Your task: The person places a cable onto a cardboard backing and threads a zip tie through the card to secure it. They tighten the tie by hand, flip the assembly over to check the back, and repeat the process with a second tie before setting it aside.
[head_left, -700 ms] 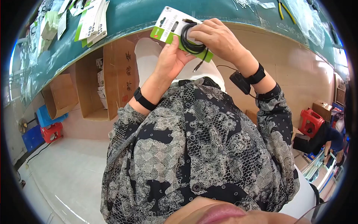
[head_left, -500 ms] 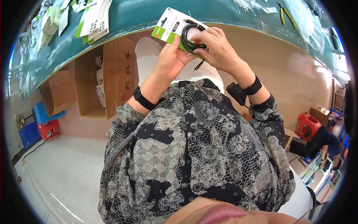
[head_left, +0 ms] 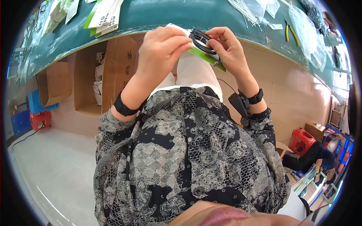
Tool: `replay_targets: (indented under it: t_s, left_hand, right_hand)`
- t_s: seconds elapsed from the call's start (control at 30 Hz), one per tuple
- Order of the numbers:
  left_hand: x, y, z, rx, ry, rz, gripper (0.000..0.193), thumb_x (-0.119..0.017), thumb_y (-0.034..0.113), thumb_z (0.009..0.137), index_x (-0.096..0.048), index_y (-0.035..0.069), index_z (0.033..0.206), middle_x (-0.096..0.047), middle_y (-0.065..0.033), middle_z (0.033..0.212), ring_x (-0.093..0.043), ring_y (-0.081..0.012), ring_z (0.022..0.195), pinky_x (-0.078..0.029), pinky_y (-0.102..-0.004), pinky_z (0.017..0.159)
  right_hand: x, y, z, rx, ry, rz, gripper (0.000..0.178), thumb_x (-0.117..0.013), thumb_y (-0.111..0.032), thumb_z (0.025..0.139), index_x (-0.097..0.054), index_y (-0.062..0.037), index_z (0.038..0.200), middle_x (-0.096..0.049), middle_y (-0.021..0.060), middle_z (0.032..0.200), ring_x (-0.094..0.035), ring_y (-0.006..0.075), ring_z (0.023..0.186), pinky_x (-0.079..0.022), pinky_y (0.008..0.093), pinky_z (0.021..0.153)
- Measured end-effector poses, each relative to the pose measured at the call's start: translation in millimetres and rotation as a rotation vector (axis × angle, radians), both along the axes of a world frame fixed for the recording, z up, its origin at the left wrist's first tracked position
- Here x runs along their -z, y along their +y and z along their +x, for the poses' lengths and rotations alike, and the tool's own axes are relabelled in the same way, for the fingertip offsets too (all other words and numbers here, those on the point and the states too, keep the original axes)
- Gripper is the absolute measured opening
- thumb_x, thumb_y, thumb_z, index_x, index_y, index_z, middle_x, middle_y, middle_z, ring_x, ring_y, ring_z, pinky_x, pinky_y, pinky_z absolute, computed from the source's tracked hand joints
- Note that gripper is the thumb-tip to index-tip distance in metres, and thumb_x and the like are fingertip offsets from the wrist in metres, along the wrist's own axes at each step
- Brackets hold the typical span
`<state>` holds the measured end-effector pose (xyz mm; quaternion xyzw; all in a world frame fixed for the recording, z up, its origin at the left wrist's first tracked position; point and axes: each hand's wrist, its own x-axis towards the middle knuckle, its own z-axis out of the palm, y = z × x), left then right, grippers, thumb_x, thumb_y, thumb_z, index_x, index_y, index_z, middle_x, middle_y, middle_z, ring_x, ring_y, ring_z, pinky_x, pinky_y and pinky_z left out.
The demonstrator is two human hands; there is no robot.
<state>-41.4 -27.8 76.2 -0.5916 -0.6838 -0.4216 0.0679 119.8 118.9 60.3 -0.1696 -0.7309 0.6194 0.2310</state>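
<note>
A coiled black cable (head_left: 201,44) lies against a white and green cardboard backing card (head_left: 206,57), held up in front of me by the table's near edge. My right hand (head_left: 229,51) grips the coil with thumb and fingers at its right side. At the coil's left end, my left hand (head_left: 162,47) has its thumb and fingertips pinched together; whatever lies between them is too small to make out. The left hand hides most of the card's left part. A metal cable plug (head_left: 216,64) shows at the card's lower right corner.
On the green table (head_left: 151,15) are stacked cards (head_left: 107,17), white cable ties (head_left: 243,11), yellow-handled pliers (head_left: 292,34) and clear plastic bags (head_left: 307,35). Below stand an open cardboard box (head_left: 86,107) and red stools (head_left: 301,141). Another person (head_left: 326,158) is at far right.
My left hand has let go of the card's lower edge and risen to pinch at the coil's left end. Card and cable have tilted, and the right hand has shifted right.
</note>
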Motion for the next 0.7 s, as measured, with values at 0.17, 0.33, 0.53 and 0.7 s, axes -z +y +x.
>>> replay_targets:
  t_s: [0.17,0.33,0.53,0.7]
  left_hand:
    - [7,10,7,0.051,0.049,0.04,0.011,-0.072,0.018,0.075,-0.068,0.012,0.083,-0.062,0.0031,0.078,-0.058,-0.0153,0.076,-0.036,-0.0311,0.073]
    - [3,10,12,0.04,0.008,0.08,0.013,-0.072,0.016,0.074,-0.067,0.013,0.086,-0.061,0.0037,0.079,-0.058,-0.014,0.077,-0.035,-0.031,0.072]
    - [1,8,20,0.14,0.128,0.037,0.015,-0.071,0.014,0.073,-0.064,0.012,0.086,-0.057,0.0016,0.08,-0.057,-0.0152,0.074,-0.037,-0.0313,0.069]
    - [-1,13,14,0.217,0.129,-0.002,0.013,-0.069,0.012,0.073,-0.063,0.011,0.084,-0.054,-0.0009,0.079,-0.057,-0.0188,0.073,-0.043,-0.032,0.063]
  right_hand:
    - [-3,0,-2,-0.014,0.045,-0.096,0.019,-0.052,-0.004,0.094,-0.051,-0.001,0.112,-0.058,0.0021,0.093,-0.056,0.0073,0.083,-0.047,0.0208,0.077]
    - [-10,-4,-2,-0.026,0.039,-0.177,0.019,-0.051,-0.007,0.095,-0.051,-0.0011,0.113,-0.058,0.0022,0.092,-0.055,0.0065,0.081,-0.046,0.0206,0.076]
    - [-7,-10,-6,-0.003,0.052,-0.163,0.019,-0.05,-0.008,0.095,-0.051,-0.0011,0.113,-0.058,0.0019,0.091,-0.055,0.0065,0.08,-0.046,0.0203,0.075]
    - [-14,-5,-2,-0.128,0.006,-0.149,0.022,-0.051,-0.009,0.096,-0.051,-0.0004,0.116,-0.058,0.0016,0.091,-0.054,0.0066,0.079,-0.046,0.0201,0.075]
